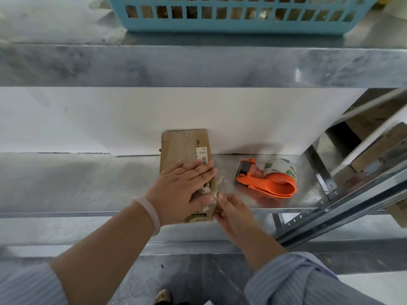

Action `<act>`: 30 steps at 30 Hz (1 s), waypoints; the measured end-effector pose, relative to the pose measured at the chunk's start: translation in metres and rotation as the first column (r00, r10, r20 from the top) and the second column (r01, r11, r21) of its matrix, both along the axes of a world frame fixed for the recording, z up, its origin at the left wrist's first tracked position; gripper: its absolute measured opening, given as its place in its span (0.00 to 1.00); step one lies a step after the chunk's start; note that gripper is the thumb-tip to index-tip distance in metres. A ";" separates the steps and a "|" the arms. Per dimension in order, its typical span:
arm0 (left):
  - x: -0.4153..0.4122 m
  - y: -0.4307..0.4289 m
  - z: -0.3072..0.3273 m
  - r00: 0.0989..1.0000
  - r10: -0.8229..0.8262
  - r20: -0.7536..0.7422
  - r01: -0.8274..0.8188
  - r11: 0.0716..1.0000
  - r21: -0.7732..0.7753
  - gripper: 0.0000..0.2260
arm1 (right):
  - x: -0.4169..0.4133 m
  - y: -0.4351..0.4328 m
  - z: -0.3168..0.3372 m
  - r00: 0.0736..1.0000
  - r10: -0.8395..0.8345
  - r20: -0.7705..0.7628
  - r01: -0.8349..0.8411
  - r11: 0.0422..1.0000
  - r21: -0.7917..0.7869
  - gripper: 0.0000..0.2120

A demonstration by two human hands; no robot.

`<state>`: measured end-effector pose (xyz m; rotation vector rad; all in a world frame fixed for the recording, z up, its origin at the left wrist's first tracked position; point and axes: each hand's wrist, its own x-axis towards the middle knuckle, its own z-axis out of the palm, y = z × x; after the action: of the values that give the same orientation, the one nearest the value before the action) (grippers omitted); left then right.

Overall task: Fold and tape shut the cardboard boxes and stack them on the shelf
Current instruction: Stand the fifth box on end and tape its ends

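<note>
A narrow brown cardboard box (182,148) with a white barcode label lies flat on the metal shelf (88,179), its far end against the white back panel. My left hand (182,190) lies flat on the box's top, fingers straight, pressing it down. My right hand (229,210) is at the box's near right edge, its fingertips curled against the side where clear tape wraps over the edge. An orange tape dispenser (271,183) with a roll of clear tape lies on the shelf to the right of the box, touched by neither hand.
A blue plastic basket (237,20) stands on the shelf above. A white panel (198,111) closes the shelf's back. Metal uprights and rails (330,216) run at the right, with more brown boxes (374,155) behind them. Grey floor lies below.
</note>
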<state>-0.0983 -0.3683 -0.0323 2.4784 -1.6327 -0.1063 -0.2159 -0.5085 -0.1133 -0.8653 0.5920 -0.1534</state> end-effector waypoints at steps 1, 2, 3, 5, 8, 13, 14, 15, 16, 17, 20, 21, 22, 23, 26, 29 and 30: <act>0.000 -0.001 0.000 1.000 0.002 0.000 -0.002 1.000 0.005 0.34 | 0.002 0.003 -0.002 0.999 -0.029 -0.017 0.029 1.000 0.010 0.18; 0.000 -0.001 0.000 1.000 0.006 -0.001 -0.006 1.000 0.012 0.34 | 0.005 0.007 -0.004 0.997 -0.052 -0.049 0.052 0.999 -0.005 0.15; 0.000 -0.001 0.001 1.000 0.007 -0.006 -0.007 1.000 0.008 0.34 | 0.008 0.010 -0.006 0.992 -0.069 -0.104 0.065 0.997 -0.048 0.12; 0.000 -0.001 0.001 0.999 0.010 -0.041 -0.012 0.998 -0.068 0.33 | 0.011 0.013 -0.005 0.978 -0.088 -0.188 0.055 0.983 -0.173 0.08; -0.002 0.004 -0.002 0.982 0.082 -0.173 -0.137 0.932 -0.337 0.26 | 0.009 0.004 -0.002 0.961 -0.107 -0.254 -0.021 0.890 -0.455 0.11; -0.007 0.019 -0.005 0.980 0.200 -0.012 -0.162 0.755 -0.636 0.15 | -0.010 -0.009 0.025 0.995 -0.034 0.092 0.098 0.276 -0.956 0.18; -0.008 0.022 -0.006 0.979 0.202 0.008 -0.152 0.765 -0.626 0.17 | -0.010 -0.008 0.031 0.989 0.080 0.125 0.116 0.115 -0.987 0.21; -0.009 0.025 -0.009 0.980 0.197 0.022 -0.144 0.787 -0.600 0.19 | -0.007 -0.008 0.033 0.973 0.188 0.133 0.142 -0.036 -0.989 0.22; -0.009 0.029 -0.013 0.982 0.186 0.037 -0.133 0.813 -0.567 0.21 | -0.004 -0.007 0.034 0.955 0.269 0.126 0.174 -0.162 -0.971 0.22; -0.008 0.033 -0.017 0.984 0.172 0.053 -0.117 0.834 -0.539 0.21 | 0.000 -0.008 0.033 0.941 0.317 0.120 0.204 -0.249 -0.947 0.21; -0.003 0.041 -0.027 0.990 0.110 0.091 -0.050 0.866 -0.497 0.19 | 0.007 -0.013 0.027 0.913 0.375 0.160 0.290 -0.320 -0.902 0.17; 0.001 0.042 -0.029 0.990 0.082 0.112 -0.018 0.876 -0.482 0.18 | 0.008 -0.017 0.026 0.906 0.389 0.167 0.305 -0.324 -0.896 0.17; 0.005 0.044 -0.029 0.989 0.045 0.140 0.026 0.884 -0.468 0.18 | 0.010 -0.020 0.025 0.900 0.404 0.162 0.310 -0.332 -0.891 0.17; 0.009 0.047 -0.030 0.986 -0.004 0.165 0.078 0.891 -0.447 0.18 | 0.010 -0.023 0.027 0.896 0.418 0.148 0.305 -0.338 -0.890 0.17; 0.021 0.056 -0.031 0.966 -0.141 0.217 0.214 0.908 -0.361 0.20 | 0.010 -0.028 0.033 0.880 0.463 0.108 0.296 -0.355 -0.887 0.17; 0.024 0.065 -0.040 0.982 -0.073 0.176 0.133 0.924 -0.358 0.25 | 0.006 -0.034 0.034 0.874 0.484 0.035 0.246 -0.379 -0.892 0.20; 0.021 0.069 -0.045 0.994 -0.004 0.109 0.046 0.922 -0.386 0.27 | 0.004 -0.034 0.032 0.881 0.473 0.012 0.216 -0.380 -0.899 0.21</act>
<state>-0.0769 -0.2996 -0.0773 2.1913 -1.5448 0.3225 -0.2117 -0.5426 -0.0815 -2.6682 -0.4169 -0.7052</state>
